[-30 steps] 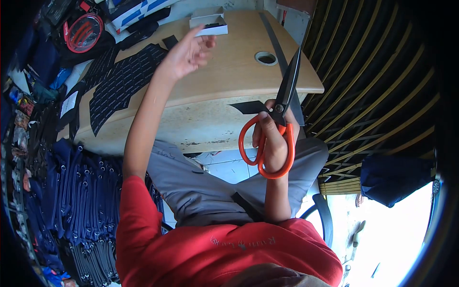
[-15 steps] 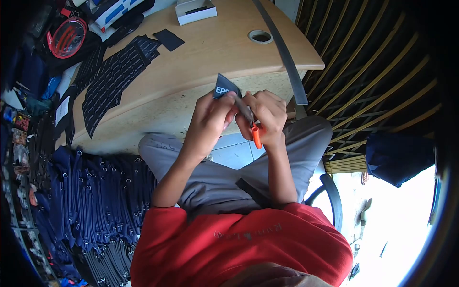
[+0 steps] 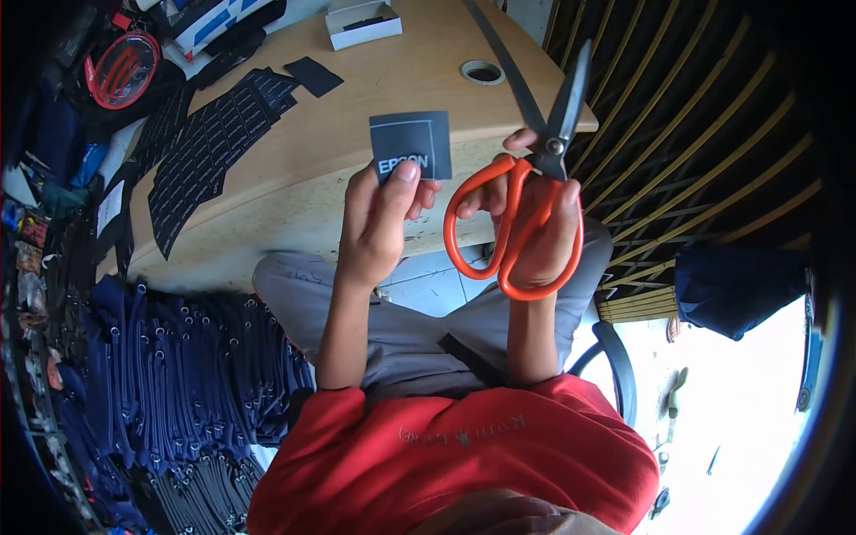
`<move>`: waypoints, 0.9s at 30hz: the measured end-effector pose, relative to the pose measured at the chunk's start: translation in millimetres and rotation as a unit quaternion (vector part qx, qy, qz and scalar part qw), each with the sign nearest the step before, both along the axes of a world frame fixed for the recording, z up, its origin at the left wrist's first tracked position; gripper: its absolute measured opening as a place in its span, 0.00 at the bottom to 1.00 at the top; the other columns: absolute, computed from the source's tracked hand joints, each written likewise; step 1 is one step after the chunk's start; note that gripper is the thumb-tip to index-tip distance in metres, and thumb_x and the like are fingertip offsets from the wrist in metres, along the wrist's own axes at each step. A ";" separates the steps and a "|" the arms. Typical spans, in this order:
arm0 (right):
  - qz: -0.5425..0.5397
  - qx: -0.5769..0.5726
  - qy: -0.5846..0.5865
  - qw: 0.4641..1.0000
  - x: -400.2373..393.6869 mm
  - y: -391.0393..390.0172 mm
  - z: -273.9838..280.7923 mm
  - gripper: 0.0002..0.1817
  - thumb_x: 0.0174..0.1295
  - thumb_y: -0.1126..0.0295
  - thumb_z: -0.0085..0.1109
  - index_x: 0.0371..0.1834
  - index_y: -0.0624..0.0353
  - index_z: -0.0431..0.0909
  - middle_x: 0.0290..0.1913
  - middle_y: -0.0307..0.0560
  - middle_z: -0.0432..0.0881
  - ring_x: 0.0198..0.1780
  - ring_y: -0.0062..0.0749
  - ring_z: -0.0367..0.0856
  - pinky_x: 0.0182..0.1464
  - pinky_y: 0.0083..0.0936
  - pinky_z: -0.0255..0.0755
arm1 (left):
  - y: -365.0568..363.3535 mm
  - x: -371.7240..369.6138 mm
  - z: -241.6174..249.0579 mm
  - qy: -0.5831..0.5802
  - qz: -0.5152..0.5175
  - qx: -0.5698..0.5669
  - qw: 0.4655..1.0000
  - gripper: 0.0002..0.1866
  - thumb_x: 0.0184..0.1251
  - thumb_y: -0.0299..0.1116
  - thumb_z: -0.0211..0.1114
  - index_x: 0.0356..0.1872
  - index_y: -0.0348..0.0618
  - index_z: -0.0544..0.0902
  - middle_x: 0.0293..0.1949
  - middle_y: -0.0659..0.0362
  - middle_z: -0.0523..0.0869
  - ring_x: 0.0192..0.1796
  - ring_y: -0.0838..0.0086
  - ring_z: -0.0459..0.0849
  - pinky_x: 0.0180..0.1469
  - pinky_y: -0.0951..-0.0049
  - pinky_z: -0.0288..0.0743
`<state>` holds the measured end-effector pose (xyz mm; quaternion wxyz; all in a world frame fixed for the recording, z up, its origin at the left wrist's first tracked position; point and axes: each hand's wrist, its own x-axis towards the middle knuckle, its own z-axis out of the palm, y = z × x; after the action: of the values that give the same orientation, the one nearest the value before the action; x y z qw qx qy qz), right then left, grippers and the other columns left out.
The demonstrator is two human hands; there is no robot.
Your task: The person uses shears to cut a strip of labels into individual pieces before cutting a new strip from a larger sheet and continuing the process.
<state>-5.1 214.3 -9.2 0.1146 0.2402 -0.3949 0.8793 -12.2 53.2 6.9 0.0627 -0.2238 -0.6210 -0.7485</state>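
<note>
Between thumb and fingers, my left hand [image 3: 379,214] pinches a small dark label [image 3: 406,134] with white "EPSON" lettering and a thin white line along its top and side. My right hand [image 3: 544,232] holds scissors [image 3: 514,209] with large orange handles, their blades closed together and pointing up, apart from the label. Both hands are raised over my lap in front of the table edge. Some right-hand fingers are hidden behind the handles.
On the wooden table [image 3: 383,85] lie dark printed label sheets [image 3: 209,138], a loose dark piece [image 3: 314,77], a white box [image 3: 364,31] and a long dark strip [image 3: 508,67]. Navy straps with metal rings [image 3: 178,366] are piled at lower left. A folding lattice gate [image 3: 695,134] stands at right.
The scissors have swung away from the label, and their blades now point upward at the right. My left hand has turned the label to face me, showing its whole front.
</note>
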 end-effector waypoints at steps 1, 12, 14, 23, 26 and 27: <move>-0.006 0.011 0.020 1.000 1.2 2.0 -0.3 0.34 0.70 0.43 0.40 0.59 0.67 0.60 0.25 0.47 0.75 0.33 0.45 0.84 0.41 0.35 0.77 | 4.9 0.3 4.1 0.020 0.021 0.003 1.000 0.13 0.73 0.37 0.55 0.35 0.38 0.78 0.28 0.63 0.78 0.28 0.85 0.70 0.30 0.81 0.65; -0.134 0.130 -0.012 0.982 10.0 -6.3 13.3 0.18 0.62 0.77 0.58 0.54 0.68 0.69 0.37 0.50 0.83 0.40 0.26 0.82 0.45 0.24 0.75 | 12.2 -13.4 -7.2 0.112 0.058 0.034 0.991 0.10 0.70 0.33 0.61 0.35 0.34 0.79 0.29 0.63 0.82 0.29 0.85 0.77 0.33 0.84 0.70; -0.134 0.161 -0.077 0.975 16.1 -10.5 18.3 0.21 0.59 0.80 0.61 0.55 0.67 0.69 0.38 0.49 0.83 0.39 0.25 0.82 0.44 0.22 0.76 | 14.0 -13.2 -8.1 0.073 -0.003 0.018 0.997 0.10 0.70 0.32 0.60 0.36 0.33 0.79 0.29 0.61 0.82 0.30 0.84 0.77 0.34 0.82 0.72; -0.166 0.170 -0.055 0.970 22.3 -19.3 20.3 0.26 0.56 0.83 0.62 0.58 0.62 0.67 0.38 0.45 0.81 0.40 0.23 0.82 0.45 0.23 0.77 | 1.6 -15.5 -17.1 0.115 -0.005 -0.061 0.991 0.12 0.68 0.36 0.61 0.37 0.34 0.81 0.26 0.62 0.83 0.25 0.86 0.74 0.25 0.83 0.66; -0.161 0.169 -0.072 0.970 23.7 -21.1 21.3 0.25 0.56 0.84 0.61 0.58 0.62 0.67 0.40 0.47 0.81 0.40 0.24 0.82 0.47 0.24 0.78 | -0.5 -15.7 -18.5 0.125 0.003 -0.068 0.990 0.12 0.68 0.36 0.61 0.37 0.35 0.81 0.25 0.63 0.82 0.24 0.86 0.73 0.24 0.83 0.65; -0.162 0.158 -0.077 0.971 22.4 -21.7 19.0 0.25 0.56 0.84 0.61 0.58 0.62 0.67 0.41 0.48 0.81 0.41 0.25 0.83 0.47 0.24 0.78 | -1.5 -15.7 -18.8 0.128 0.009 -0.067 0.989 0.12 0.69 0.35 0.61 0.38 0.35 0.82 0.26 0.62 0.82 0.25 0.86 0.73 0.24 0.83 0.65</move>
<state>17.3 192.6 9.7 0.1849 0.1201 -0.5703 0.7913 -27.9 51.7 -12.0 0.1337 -0.3158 -0.6585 -0.6699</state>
